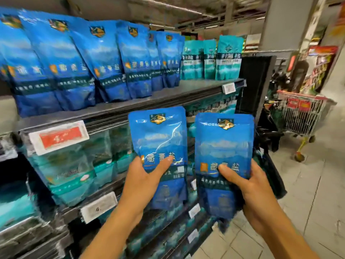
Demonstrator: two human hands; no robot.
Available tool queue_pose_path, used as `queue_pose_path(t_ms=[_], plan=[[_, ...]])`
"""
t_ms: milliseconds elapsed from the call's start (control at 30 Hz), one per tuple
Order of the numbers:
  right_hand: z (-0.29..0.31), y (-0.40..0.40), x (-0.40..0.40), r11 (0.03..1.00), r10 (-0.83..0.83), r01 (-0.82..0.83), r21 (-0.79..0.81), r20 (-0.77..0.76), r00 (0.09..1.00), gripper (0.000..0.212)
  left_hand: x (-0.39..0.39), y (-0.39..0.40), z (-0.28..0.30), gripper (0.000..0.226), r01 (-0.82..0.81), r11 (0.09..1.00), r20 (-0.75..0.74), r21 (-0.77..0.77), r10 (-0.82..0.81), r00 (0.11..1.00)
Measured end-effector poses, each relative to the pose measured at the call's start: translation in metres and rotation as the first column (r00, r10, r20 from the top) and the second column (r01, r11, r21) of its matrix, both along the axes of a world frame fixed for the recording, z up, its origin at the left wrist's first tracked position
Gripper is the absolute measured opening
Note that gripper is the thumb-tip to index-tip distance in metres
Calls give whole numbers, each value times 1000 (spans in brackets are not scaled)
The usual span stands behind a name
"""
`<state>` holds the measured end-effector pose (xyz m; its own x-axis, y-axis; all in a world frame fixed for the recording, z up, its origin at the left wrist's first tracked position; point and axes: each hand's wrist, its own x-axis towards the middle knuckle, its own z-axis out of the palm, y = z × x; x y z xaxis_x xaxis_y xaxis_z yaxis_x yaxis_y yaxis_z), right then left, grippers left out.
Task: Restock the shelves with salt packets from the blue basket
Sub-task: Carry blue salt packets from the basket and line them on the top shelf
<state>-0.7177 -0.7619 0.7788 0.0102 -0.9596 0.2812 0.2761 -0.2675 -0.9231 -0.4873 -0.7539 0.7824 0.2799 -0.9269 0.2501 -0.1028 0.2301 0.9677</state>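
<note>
Supermarket aisle, salt shelf point(168, 94) before me.
My left hand point(143, 182) gripped one blue salt packet point(158, 139), my right hand point(250, 186) another point(224, 146), both held upright below the shelf's blue row point(89, 62); the next move, I judged, was lifting them into it. The basket was out of view.

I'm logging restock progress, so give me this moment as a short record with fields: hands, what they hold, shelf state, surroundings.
left hand: left hand grips a blue salt packet, upright
right hand: right hand grips a second blue packet, upright
packet position: both in front of the shelving, not yet shelved
upper shelf: shelf with a blue packet row and teal packets
surroundings: shopping cart in the aisle
blue basket: not visible
</note>
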Motion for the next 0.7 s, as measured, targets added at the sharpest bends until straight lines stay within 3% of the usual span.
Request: queue_pose_path(t_ms=[267,400,500,700], plan=[[90,-135,15,979,122,-116,-167,26,992,35,-8,-110,102,17,-113,957,167,-267,161,973],[129,-203,22,961,184,-172,-216,39,982,45,-14,-163,152,19,-208,909,218,-362,299,929],[148,-256,31,944,263,-246,-222,50,964,40,-19,-201,170,30,-284,891,207,-353,370,906],[174,-350,43,863,476,-459,-212,33,879,32,-31,-261,177,27,-461,825,185,-326,534,825]])
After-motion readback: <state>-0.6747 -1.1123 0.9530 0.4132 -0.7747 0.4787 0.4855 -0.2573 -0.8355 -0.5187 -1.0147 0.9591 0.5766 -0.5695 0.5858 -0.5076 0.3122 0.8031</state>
